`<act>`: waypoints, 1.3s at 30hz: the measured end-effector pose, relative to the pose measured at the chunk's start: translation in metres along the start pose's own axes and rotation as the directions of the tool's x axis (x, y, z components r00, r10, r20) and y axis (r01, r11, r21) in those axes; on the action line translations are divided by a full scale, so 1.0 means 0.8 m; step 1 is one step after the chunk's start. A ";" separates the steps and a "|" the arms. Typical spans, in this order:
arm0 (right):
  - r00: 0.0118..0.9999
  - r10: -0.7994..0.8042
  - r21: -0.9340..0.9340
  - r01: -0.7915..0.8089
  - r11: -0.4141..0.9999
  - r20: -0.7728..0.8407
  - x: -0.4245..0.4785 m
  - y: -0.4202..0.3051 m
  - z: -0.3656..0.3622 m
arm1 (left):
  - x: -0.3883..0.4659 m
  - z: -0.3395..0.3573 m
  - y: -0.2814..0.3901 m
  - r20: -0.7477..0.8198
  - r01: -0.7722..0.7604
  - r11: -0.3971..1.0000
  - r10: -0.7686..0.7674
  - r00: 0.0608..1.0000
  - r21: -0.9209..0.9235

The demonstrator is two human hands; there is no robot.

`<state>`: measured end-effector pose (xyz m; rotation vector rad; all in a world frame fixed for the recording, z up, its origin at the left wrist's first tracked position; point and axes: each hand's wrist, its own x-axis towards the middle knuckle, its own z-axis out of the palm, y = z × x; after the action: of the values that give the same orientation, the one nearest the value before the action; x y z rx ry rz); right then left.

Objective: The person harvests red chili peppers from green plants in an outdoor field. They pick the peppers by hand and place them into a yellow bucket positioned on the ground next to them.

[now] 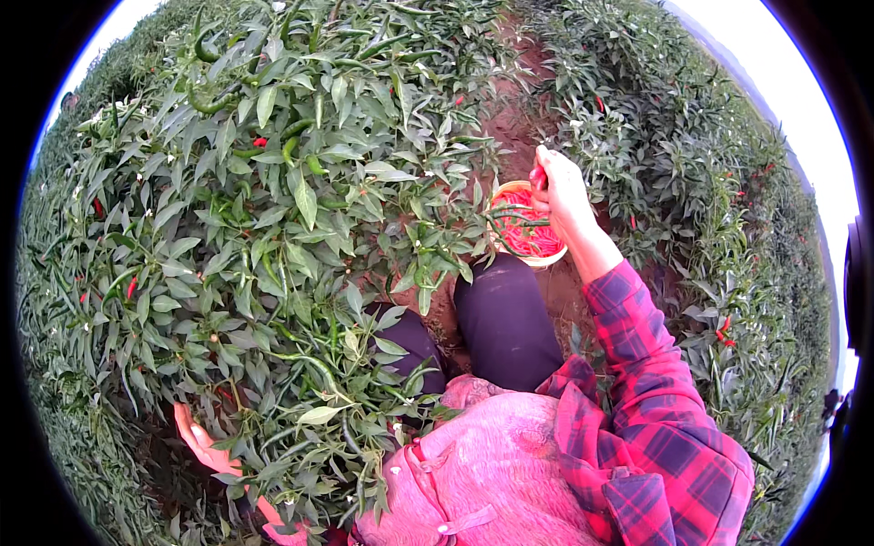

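Note:
My right hand [561, 188] is closed around a red chili pepper [538, 178], held just above the right rim of a round bucket. The bucket [541, 262] holds a heap of red chilies [529, 235] and stands on the soil beyond my knees. Green chilies on a branch [515, 217] hang across its opening. My left hand [201, 437] reaches in among the lower leaves of a chili plant [300, 246] at the lower left; its fingers are extended, partly hidden by foliage, and whether it touches a stem or holds anything does not show.
Dense chili plants with green and red fruit fill the left side, leaning over my legs. Another row [683, 177] rises on the right, with red chilies [724, 332] on it. Reddish soil [512, 109] runs between the rows. My bent knees [505, 307] are close to the bucket.

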<state>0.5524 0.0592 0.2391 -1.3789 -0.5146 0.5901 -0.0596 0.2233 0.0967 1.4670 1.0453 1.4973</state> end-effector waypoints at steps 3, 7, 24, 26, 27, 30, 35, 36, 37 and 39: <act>0.965 0.080 -0.466 -0.192 0.864 -0.249 0.074 0.114 -0.117 | -0.048 0.013 -0.002 -0.215 0.307 0.919 -0.362 0.907 -0.249; 0.981 -0.069 -0.971 -0.166 0.172 -0.180 0.076 0.130 -0.157 | -0.099 0.051 0.015 -0.196 0.487 0.764 -0.602 0.774 -0.424; 0.236 0.279 -0.356 0.756 0.549 0.931 -0.285 0.111 0.594 | 0.031 0.261 0.052 0.092 0.045 0.998 -0.048 0.995 0.034; 0.261 0.491 -0.449 0.836 0.316 0.831 -0.232 0.151 0.602 | -0.004 0.228 -0.019 0.285 -0.281 0.833 0.156 0.946 0.477; 0.361 0.497 -0.590 0.673 0.447 0.789 -0.176 0.196 0.590 | -0.012 0.213 0.014 0.473 -0.162 0.936 -0.006 0.881 0.314; 0.169 0.441 -0.375 0.818 0.436 0.882 -0.151 0.200 0.556 | 0.003 0.088 0.067 0.729 0.153 0.985 -0.159 0.666 0.075; 0.085 0.405 -0.269 0.866 0.421 0.910 -0.140 0.220 0.539 | 0.089 -0.018 -0.057 -0.132 0.338 0.886 -0.395 0.909 -0.318; 0.114 0.384 -0.296 0.839 0.456 0.916 -0.141 0.219 0.534 | 0.110 -0.018 -0.075 -0.305 0.282 0.891 -0.395 0.867 -0.355; 0.108 0.493 -0.357 0.821 0.446 0.863 -0.154 0.189 0.539 | 0.124 -0.029 -0.105 -0.315 0.264 0.923 -0.348 0.883 -0.280; 0.181 0.510 -0.417 0.817 0.398 0.841 -0.144 0.191 0.528 | 0.147 0.005 -0.127 -0.225 0.341 0.934 -0.311 0.923 0.107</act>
<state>0.1768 0.3126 0.1408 -1.6813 -2.5698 1.0196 -0.0610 0.3692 0.0444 1.1750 1.4718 1.3713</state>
